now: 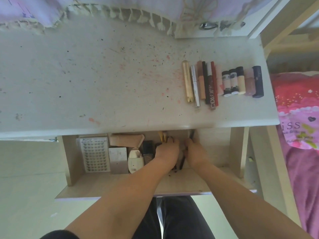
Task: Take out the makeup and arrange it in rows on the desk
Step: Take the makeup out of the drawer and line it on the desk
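Observation:
A row of makeup lies on the right of the white desk (86, 75): a gold tube (186, 81), a silver pen (195, 87), several pencils and lip tubes (211, 85), small foundation bottles (230, 82) and a dark blue lipstick (257, 81). Both hands reach into the open drawer (120, 183) below the desk edge. My left hand (166, 150) curls over yellow-handled brushes (162, 136). My right hand (195, 150) grips dark pencils (191, 134) whose tips stick out past its fingers. More dark pencils (181, 163) lie between the two hands.
The drawer's left half holds a sheet of false lashes (95, 154), a grey compact (117, 159), a white bottle (135, 161), a beige case (126, 140) and black boxes (148, 150). A pink bed cover (298, 109) lies to the right. Fringed cloth (120, 12) hangs at the back.

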`<state>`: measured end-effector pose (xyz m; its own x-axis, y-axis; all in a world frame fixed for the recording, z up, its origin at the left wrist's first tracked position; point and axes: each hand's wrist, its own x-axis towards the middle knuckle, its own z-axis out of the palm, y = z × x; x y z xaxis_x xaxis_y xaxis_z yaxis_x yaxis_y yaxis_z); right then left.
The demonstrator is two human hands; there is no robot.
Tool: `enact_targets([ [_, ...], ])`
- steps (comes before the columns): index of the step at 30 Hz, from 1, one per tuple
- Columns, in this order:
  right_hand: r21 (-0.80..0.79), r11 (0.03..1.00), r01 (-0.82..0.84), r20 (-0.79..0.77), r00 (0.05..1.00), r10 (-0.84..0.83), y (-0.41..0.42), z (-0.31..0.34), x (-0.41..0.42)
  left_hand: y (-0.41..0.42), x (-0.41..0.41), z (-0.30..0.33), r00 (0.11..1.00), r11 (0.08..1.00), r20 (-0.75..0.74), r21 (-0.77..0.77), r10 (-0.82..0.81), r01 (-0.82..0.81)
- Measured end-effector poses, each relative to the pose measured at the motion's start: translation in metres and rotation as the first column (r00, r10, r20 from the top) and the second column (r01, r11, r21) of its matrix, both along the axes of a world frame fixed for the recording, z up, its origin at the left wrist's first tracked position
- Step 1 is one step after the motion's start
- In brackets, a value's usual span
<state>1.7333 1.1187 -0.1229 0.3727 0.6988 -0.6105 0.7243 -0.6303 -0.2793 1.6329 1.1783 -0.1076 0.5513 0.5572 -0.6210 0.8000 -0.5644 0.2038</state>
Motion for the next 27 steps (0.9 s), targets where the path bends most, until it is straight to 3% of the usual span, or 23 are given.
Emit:
enact_targets([
  [5,0.182,0.955,0.233,-0.061,0.972,-0.225,-0.001,-0.001,0.006,0.004,-0.009,-0.001,0.986,0.992,0.116,0.024,0.117,-0.120],
  [9,0.086,0.910,0.406,-0.091,0.913,-0.398,0.007,-0.004,0.013,0.010,-0.022,0.005,0.958,0.978,0.201,-0.010,0.204,-0.206],
  [12,0.026,0.874,0.485,-0.114,0.870,-0.479,0.015,-0.007,0.008,0.009,-0.033,0.007,0.946,0.987,0.284,-0.054,0.159,-0.150],
  [16,0.067,0.853,0.518,-0.090,0.854,-0.512,0.016,-0.012,0.000,0.003,-0.046,0.005,0.938,0.982,0.311,-0.160,0.149,-0.103],
  [19,0.040,0.890,0.455,-0.137,0.885,-0.446,0.010,-0.001,0.003,-0.004,-0.053,0.014,0.924,0.976,0.352,-0.204,0.150,-0.081],
  [21,0.042,0.936,0.351,-0.187,0.923,-0.337,0.004,0.021,0.004,-0.004,-0.057,0.031,0.881,0.947,0.392,-0.278,0.264,-0.160],
  [25,0.142,0.989,-0.050,-0.254,0.963,0.086,-0.019,0.079,0.004,0.009,-0.069,0.074,0.741,0.930,0.570,-0.297,0.356,-0.218],
  [27,0.208,0.967,-0.144,-0.278,0.940,0.200,-0.021,0.111,0.006,0.029,-0.071,0.099,0.641,0.910,0.647,-0.319,0.413,-0.264],
])
